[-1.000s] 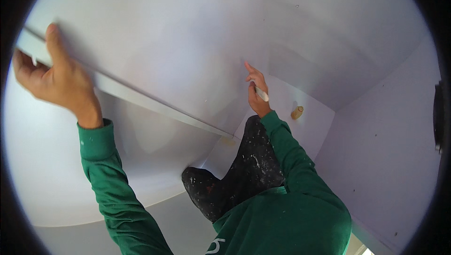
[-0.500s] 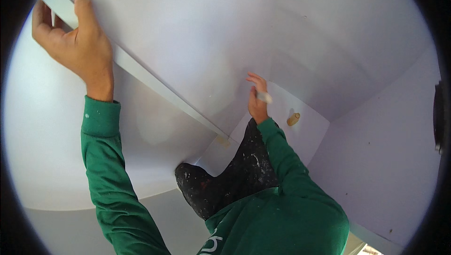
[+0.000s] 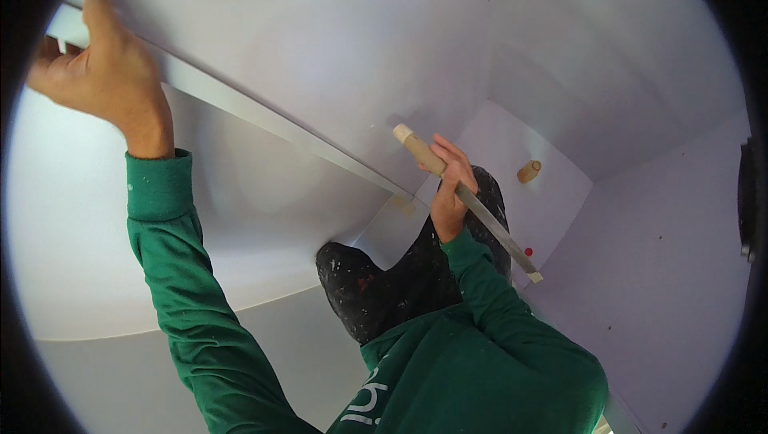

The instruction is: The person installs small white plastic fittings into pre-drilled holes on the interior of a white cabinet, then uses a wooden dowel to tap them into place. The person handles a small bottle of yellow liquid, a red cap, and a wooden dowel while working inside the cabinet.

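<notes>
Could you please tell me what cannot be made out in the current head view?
In the head view:
Left hand: fingers partly hidden behind the strip.
Strip: upper-left end cut off by the dark rim.
Tool: middle covered by the right hand.
Red spot: too small to identify.
Black thing: cut off by the picture's right rim.

In my right grip (image 3: 448, 200), the tool handle (image 3: 420, 149) looks like smooth wood, its blade (image 3: 496, 230) grey metal. The white strip (image 3: 240, 108) in my left grip (image 3: 112, 82) looks smooth, the panel (image 3: 336, 42) beyond it softly glossy.
</notes>
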The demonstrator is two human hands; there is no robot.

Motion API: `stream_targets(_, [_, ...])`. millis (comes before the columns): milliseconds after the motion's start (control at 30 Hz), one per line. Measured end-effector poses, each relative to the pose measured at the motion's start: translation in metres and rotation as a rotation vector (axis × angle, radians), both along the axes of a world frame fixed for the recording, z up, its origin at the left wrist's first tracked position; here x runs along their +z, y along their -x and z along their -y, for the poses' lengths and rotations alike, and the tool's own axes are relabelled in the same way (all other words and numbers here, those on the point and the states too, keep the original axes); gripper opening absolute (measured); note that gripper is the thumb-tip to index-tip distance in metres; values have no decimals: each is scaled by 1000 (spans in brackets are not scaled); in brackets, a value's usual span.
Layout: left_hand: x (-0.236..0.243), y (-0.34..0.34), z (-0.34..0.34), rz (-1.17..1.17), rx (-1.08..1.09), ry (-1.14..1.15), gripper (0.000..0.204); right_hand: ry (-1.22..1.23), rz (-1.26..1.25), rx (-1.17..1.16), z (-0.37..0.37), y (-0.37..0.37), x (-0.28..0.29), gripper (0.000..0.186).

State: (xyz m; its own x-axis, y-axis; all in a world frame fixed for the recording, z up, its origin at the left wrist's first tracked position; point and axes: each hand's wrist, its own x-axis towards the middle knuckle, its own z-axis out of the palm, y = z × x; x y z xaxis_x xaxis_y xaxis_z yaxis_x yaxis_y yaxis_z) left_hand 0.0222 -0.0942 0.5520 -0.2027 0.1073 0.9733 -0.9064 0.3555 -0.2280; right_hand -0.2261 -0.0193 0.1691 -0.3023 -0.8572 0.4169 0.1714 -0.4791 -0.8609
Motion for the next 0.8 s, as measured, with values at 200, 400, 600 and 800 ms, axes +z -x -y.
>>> stream_targets(200, [9,5,-11,109,41,-67,30,52,-124,-47,4,-7,10,38])
stream_targets(400, [5,-12,-10,91,73,-127,28,75,-89,-96,10,-6,6,38])
stream_targets(600, [6,-17,-14,88,109,-161,26,42,-119,11,8,-18,6,41])
stream_targets(800, [5,-30,-18,70,123,-204,26,49,-143,34,8,-17,3,41])
